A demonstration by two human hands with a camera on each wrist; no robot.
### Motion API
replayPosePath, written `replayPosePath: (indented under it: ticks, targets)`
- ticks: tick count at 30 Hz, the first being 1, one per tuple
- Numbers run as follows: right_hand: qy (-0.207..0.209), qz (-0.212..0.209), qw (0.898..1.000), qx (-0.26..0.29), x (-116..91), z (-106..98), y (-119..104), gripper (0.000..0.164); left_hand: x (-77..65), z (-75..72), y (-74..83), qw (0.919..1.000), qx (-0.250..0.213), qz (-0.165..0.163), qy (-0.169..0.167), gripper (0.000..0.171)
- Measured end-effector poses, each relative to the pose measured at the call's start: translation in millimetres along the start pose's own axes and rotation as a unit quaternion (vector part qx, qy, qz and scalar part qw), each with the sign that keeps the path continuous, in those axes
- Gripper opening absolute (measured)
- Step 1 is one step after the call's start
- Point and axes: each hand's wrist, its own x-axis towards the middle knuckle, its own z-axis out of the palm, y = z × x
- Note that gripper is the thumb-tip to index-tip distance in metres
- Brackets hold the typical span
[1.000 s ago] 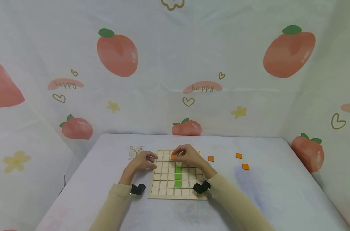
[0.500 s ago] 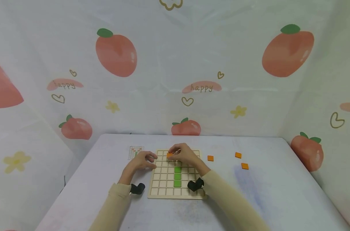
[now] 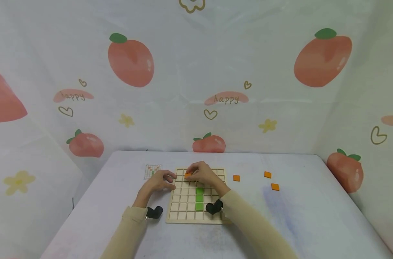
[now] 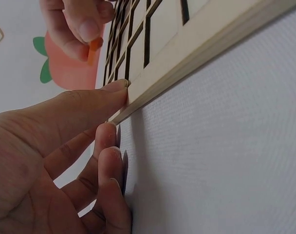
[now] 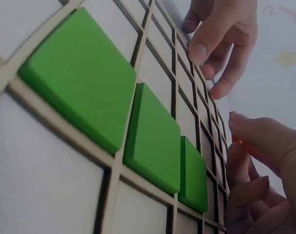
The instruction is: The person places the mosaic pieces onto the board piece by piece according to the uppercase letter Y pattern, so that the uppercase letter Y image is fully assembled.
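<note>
A pale wooden grid board (image 3: 182, 215) lies on the table. Along its middle, green square tiles (image 3: 199, 198) fill several cells in a column, large in the right wrist view. My right hand (image 3: 203, 174) pinches an orange square tile (image 3: 187, 176) between thumb and fingers over the upper left of the board. In the left wrist view this tile (image 4: 93, 50) shows edge-on, close above the grid. My left hand (image 3: 159, 181) rests at the board's left edge, its thumb tip (image 4: 118, 86) on the wooden rim and the fingers bent loosely alongside.
Right of the board lie loose orange tiles, one close by (image 3: 236, 178) and two farther out, an upper (image 3: 267, 175) and a lower tile (image 3: 275, 187). A small printed grid card (image 3: 152, 170) lies behind my left hand. A fruit-patterned cloth (image 3: 170, 118) hangs behind the table.
My right hand has moved left over the board with the orange tile, from near the middle columns toward the left ones. The left hand has stayed at the board's edge.
</note>
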Motion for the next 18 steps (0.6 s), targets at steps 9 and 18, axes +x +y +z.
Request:
replayPosePath:
  ticks: [9,18]
  targets:
    - [0.008,0.004,0.999,-0.039,4.2,6.7,-0.9,0.017,0.1,0.7,-0.1,1.0,-0.004,-0.004,-0.002,0.036]
    - [0.001,0.014,0.998,-0.058,6.5,10.0,-5.8,0.014,0.0,0.3,-0.8,1.0,-0.003,-0.008,0.0,0.036]
